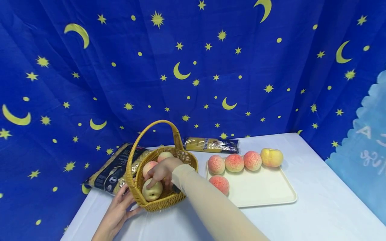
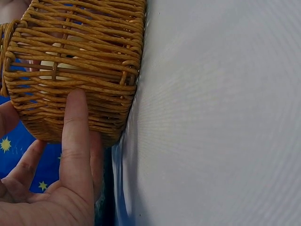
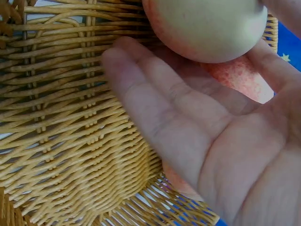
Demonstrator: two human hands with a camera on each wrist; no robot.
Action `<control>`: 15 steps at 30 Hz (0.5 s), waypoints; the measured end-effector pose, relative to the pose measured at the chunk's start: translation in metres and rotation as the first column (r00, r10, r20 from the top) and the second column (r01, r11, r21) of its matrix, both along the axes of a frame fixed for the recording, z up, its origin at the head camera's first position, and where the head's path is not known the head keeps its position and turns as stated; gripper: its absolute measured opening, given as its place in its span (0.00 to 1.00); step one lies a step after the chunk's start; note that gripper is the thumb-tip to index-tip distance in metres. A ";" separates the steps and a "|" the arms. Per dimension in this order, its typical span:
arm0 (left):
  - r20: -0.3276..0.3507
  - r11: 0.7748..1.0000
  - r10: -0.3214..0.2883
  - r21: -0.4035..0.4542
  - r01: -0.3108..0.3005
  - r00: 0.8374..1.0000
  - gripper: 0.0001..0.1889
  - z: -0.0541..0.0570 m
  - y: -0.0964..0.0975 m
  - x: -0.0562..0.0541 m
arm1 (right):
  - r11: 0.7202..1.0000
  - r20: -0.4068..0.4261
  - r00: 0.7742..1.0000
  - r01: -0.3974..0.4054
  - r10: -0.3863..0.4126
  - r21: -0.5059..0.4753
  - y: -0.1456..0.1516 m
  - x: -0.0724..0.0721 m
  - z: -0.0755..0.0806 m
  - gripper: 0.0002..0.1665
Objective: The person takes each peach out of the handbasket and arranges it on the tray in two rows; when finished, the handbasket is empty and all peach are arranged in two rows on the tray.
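Note:
A wicker basket (image 1: 164, 205) with a tall arched handle stands on the table. Inside it lie a pale peach (image 1: 151, 191) at the near left and two pinkish peaches (image 1: 148, 167) behind. My right hand (image 1: 163, 170) reaches into the basket and holds the pale peach between thumb and fingers. Seen from the right wrist, the long fingers (image 3: 155, 110) run beneath this peach along the woven wall. Against the basket's left outer side, my left hand (image 1: 118, 211) rests with spread fingers; in the left wrist view one straight finger (image 2: 76, 141) touches the weave.
A cream tray (image 1: 259, 192) to the right bears several red-flecked peaches (image 1: 235, 163) and a yellow peach (image 1: 271, 157) at its far edge. A dark pasta bag (image 1: 110, 170) lies behind the basket's left side; a narrow pasta packet (image 1: 211, 145) lies at the back.

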State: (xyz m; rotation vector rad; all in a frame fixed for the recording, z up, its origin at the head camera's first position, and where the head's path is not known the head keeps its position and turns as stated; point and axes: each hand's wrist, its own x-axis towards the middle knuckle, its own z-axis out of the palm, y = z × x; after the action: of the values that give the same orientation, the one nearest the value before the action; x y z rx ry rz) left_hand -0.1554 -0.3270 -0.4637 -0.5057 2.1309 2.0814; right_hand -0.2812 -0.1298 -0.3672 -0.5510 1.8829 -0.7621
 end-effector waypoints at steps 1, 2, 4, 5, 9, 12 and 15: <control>0.001 1.000 0.001 -0.001 -0.001 1.000 0.41 0.000 0.000 0.000 | 0.999 0.038 0.999 0.026 -0.025 -0.019 0.001 0.000 -0.001 0.22; 0.002 1.000 0.002 -0.002 -0.002 1.000 0.41 0.000 0.000 -0.001 | 0.998 0.078 0.996 0.055 -0.052 -0.039 0.001 0.000 -0.002 0.19; 0.005 1.000 0.004 -0.004 -0.004 1.000 0.42 0.001 0.000 -0.001 | 0.991 0.149 0.984 0.110 -0.098 -0.075 0.002 0.000 -0.004 0.15; 0.006 1.000 0.004 -0.004 -0.004 1.000 0.43 0.001 0.000 -0.001 | 0.987 0.178 0.977 0.136 -0.119 -0.087 0.002 0.001 -0.005 0.14; 0.008 1.000 0.003 -0.004 -0.003 1.000 0.43 0.001 0.000 -0.002 | 0.983 0.214 0.971 0.138 -0.110 -0.120 0.005 0.002 -0.005 0.15; 0.010 1.000 0.002 -0.002 -0.002 1.000 0.42 0.001 0.000 -0.001 | 0.983 0.216 0.971 0.129 -0.100 -0.127 0.005 0.003 -0.005 0.18; 0.012 1.000 0.002 -0.001 -0.002 1.000 0.42 0.001 0.000 -0.001 | 0.985 0.172 0.980 0.120 -0.098 -0.123 0.006 0.002 -0.005 0.25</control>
State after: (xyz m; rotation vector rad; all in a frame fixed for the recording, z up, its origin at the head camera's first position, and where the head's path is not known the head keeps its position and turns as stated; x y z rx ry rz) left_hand -0.1565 -0.3267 -0.4631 -0.5194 2.1254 2.0738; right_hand -0.2790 -0.1236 -0.3725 -0.4550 1.7277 -0.9817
